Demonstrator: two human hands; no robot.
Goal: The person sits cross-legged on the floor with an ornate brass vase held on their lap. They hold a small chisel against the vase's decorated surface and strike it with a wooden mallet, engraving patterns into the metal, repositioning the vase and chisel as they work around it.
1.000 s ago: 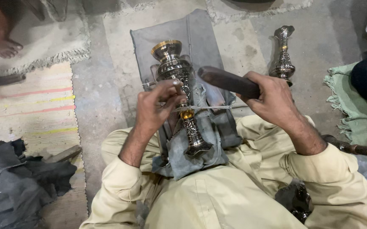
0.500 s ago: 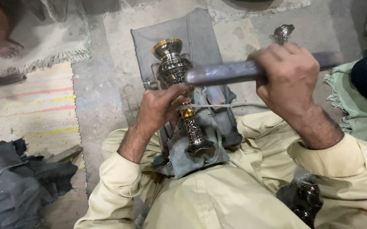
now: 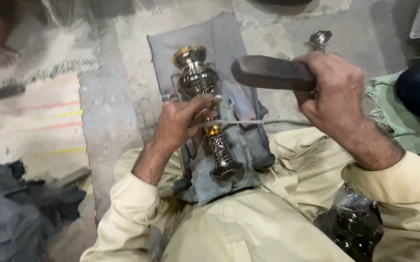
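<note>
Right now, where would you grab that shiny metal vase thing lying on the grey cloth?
Probably the narrow neck of the metal vase, from its left side, where the left hand already wraps it. It is the slimmest part; the right hand and hammer fill the other side.

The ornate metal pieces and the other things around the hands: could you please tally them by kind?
Ornate metal stems: 2, one under the left hand on the grey cloth, one standing behind the right hand on the floor
Dark hammer-like tools: 1, gripped by the right hand
Grey cloths: 1
Green fringed cloths: 1
Total: 5
</note>
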